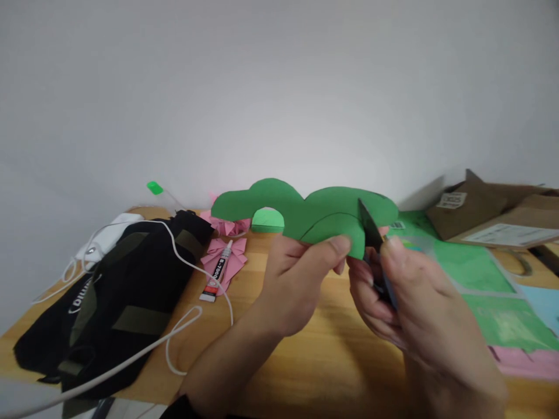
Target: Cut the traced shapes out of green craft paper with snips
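Wooden tabletop (305, 361) is lying under both hands, against a pale wall. Left hand (297, 279) is pinching the green paper cutout (305, 212), its long axis running left-right above the table. Right hand (402, 291) is gripping dark scissors (371, 233), blades pointing up into the paper's lower edge.

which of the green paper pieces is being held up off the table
The wavy-edged green cutout, pinched by the left hand while the right hand works scissors at it. The other green sheets lie flat on the table to the right.
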`<state>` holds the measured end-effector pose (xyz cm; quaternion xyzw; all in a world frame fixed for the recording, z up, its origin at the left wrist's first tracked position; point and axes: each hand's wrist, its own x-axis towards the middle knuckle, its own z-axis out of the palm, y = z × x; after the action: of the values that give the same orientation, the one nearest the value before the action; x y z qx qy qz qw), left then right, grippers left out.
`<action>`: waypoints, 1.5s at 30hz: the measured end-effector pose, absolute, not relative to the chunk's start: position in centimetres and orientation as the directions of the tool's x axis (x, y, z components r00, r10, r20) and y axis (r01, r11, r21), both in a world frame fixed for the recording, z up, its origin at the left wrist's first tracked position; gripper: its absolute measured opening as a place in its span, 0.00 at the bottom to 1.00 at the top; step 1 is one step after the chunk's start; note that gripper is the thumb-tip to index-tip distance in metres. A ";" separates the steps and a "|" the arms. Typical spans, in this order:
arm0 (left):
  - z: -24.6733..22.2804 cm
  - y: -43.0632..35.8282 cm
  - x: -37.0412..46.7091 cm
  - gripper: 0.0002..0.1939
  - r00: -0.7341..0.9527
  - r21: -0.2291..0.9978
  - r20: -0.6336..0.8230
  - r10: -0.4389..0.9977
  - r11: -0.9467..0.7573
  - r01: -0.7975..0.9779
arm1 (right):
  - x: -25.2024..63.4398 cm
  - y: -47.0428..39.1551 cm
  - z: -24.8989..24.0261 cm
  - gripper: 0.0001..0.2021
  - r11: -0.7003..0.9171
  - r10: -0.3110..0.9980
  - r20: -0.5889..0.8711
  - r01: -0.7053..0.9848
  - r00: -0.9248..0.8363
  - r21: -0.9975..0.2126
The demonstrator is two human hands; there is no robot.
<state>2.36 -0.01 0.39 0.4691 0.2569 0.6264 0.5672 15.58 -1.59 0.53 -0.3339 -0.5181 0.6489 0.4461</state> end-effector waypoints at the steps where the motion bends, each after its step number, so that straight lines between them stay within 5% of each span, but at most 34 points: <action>1: 0.4 0.0 2.3 0.17 0.088 0.858 0.288 0.953 -0.217 -0.465 | 15.6 -1.6 0.6 0.27 -0.070 0.923 0.024 -0.229 -0.383 -0.971; 45: 0.3 0.2 0.3 0.15 0.202 0.879 0.324 0.924 -0.216 -0.424 | 16.7 -1.2 1.6 0.28 0.082 0.913 0.073 0.007 -0.401 -0.997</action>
<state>0.34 0.19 0.28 0.5170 0.2416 0.5835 0.5777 16.75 -1.21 1.59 -0.3727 -0.6170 0.5656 0.4006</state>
